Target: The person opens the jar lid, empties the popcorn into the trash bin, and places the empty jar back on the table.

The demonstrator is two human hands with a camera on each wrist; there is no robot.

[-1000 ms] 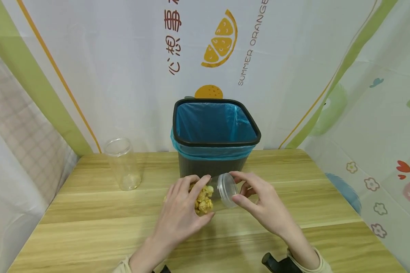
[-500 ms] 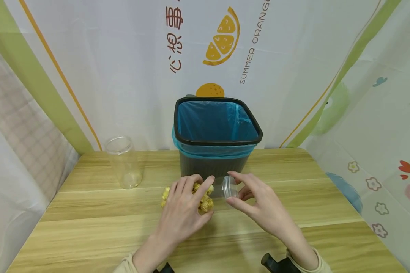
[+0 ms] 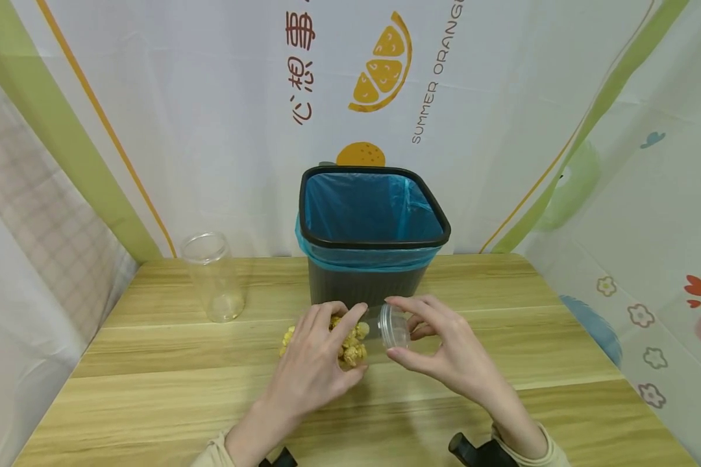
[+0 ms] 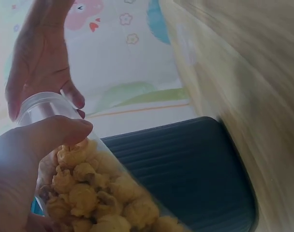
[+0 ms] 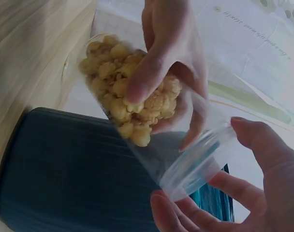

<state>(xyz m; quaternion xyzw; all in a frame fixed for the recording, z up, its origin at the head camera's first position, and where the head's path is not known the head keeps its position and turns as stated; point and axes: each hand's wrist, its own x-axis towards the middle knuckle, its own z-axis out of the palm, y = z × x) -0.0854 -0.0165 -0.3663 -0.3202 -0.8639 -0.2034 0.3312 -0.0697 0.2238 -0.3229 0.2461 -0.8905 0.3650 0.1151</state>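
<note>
A clear jar (image 5: 159,150) of caramel-coloured popcorn (image 5: 108,72) lies tilted on its side in the air, its lidded end to the right. My left hand (image 3: 312,363) grips the jar round its body, the thumb across the popcorn in the left wrist view. At the jar's mouth sits a clear lid (image 3: 394,326). My right hand (image 3: 450,347) holds this lid by its rim between thumb and fingers, as the right wrist view shows. Part of the popcorn is hidden behind my left hand.
A black bin (image 3: 362,285) with a blue liner (image 3: 350,207) stands just beyond my hands on the wooden table (image 3: 181,389). Another clear jar (image 3: 213,282), without visible contents, stands upright at back left. Printed cloth (image 3: 210,130) hangs behind and beside the table.
The lidded end first swung away from my view, then slightly back towards it. My right fingers have shifted a little around the lid's rim. My left hand keeps its grip on the jar.
</note>
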